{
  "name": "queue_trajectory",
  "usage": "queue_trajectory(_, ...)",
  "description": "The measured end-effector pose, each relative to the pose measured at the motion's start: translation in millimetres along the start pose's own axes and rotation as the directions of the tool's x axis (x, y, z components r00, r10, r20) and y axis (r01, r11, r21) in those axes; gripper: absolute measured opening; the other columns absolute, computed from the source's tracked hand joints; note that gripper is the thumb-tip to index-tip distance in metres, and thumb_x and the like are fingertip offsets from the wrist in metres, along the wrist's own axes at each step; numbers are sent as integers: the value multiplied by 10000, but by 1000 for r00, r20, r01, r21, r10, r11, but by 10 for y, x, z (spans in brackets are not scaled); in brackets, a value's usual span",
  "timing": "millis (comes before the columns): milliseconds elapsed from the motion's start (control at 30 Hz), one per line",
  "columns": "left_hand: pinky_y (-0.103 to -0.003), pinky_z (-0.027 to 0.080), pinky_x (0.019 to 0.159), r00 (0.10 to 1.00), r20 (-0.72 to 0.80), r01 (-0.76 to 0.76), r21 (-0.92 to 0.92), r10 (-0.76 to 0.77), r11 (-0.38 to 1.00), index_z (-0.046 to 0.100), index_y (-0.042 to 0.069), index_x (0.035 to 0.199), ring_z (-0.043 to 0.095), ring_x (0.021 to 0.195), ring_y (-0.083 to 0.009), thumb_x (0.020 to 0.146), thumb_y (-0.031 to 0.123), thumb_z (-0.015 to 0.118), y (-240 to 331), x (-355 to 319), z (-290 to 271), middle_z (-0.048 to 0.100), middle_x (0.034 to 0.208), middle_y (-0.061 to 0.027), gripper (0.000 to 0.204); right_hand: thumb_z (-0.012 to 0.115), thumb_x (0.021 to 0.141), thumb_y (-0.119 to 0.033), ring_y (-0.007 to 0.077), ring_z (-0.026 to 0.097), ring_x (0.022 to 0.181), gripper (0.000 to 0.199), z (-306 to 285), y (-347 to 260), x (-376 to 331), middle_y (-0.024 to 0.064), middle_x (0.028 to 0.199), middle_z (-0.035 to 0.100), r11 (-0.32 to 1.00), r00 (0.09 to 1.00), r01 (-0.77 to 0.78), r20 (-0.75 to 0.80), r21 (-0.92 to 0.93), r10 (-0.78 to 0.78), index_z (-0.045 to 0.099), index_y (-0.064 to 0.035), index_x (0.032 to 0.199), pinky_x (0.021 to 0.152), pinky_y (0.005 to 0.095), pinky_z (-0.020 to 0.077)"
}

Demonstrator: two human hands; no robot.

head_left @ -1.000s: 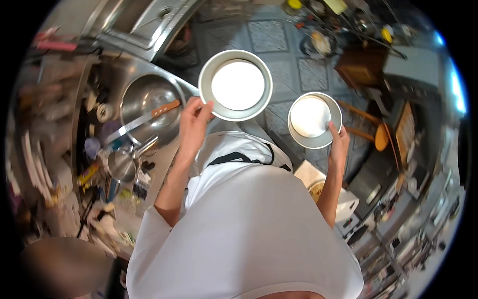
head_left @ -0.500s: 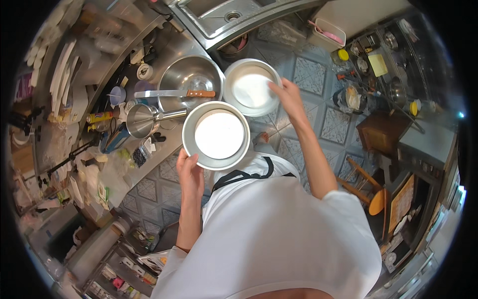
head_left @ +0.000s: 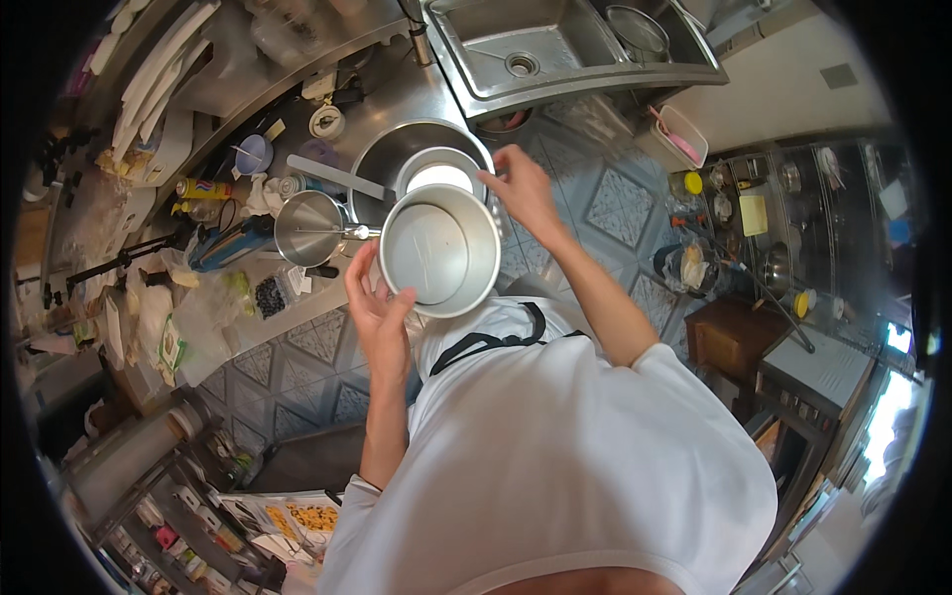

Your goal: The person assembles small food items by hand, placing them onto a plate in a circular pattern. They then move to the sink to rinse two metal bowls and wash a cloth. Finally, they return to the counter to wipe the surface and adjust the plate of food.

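The left hand (head_left: 381, 319) grips the nearer pan (head_left: 481, 256) at its eight o'clock edge. Towards twelve is the farther pan (head_left: 414, 166), right hand (head_left: 524, 193) at its three o'clock side; whether it's clamped, I can't tell.

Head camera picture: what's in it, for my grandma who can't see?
A person's left hand holds a round, silver-grey metal pan; the right hand is at the rim of another round, silver-grey metal pan. Beyond are a shiny, round steel bowl and a rectangular steel sink.
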State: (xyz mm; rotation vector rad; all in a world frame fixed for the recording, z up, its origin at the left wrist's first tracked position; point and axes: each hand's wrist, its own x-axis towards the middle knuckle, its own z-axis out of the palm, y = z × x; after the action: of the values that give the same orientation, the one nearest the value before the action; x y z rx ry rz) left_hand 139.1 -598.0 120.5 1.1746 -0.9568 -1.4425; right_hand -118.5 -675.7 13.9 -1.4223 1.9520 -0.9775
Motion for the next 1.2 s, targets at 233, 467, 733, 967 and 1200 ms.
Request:
queue_trajectory(233,-461,415,1112,922,223,-375,716,316,589,446,42,1477,436,1388,-374,764,38,810,-16,322,695,385,1523,-185,801,655,1025,-282,173,679,1045,374,-462,-532,-558,98,1157,617,504,806,-556,577,660,134,576,2,1256,888,316,595)
queue_trajectory(467,-457,479,1036,955,176,-272,838,237,473,457,49,1475,490,1334,-387,752,40,850,-213,494,1133,360,1520,-218,823,676,991,-192,122,690,849,273,-452,-50,-105,97,1024,670,692,801,-503,580,518,148,617,35,1130,697,280,614)
queue_trajectory(733,-445,470,1075,794,-542,269,-95,-276,958,341,50,1536,541,1309,-305,914,53,673,-302,404,1246,419,1499,-167,706,686,961,-158,128,673,620,150,-1116,316,1182,83,759,668,930,878,-186,478,317,13,665,-25,1026,584,287,519)
queue_trajectory(967,-548,484,1087,714,-502,209,-514,-489,832,421,24,1453,488,1372,-330,933,122,583,-532,99,1592,450,1445,-165,554,667,894,-143,320,651,928,208,-282,515,2662,111,983,597,685,688,713,339,-148,-642,605,-77,1081,700,470,553)
queue_trajectory(1200,-543,455,1093,619,-638,22,-570,-459,822,438,59,1454,473,1376,-326,867,177,667,-676,-285,1764,487,1405,-150,641,722,847,-161,283,608,1092,309,569,477,2734,90,1106,596,488,492,859,509,-152,-706,613,-70,1121,743,438,587)
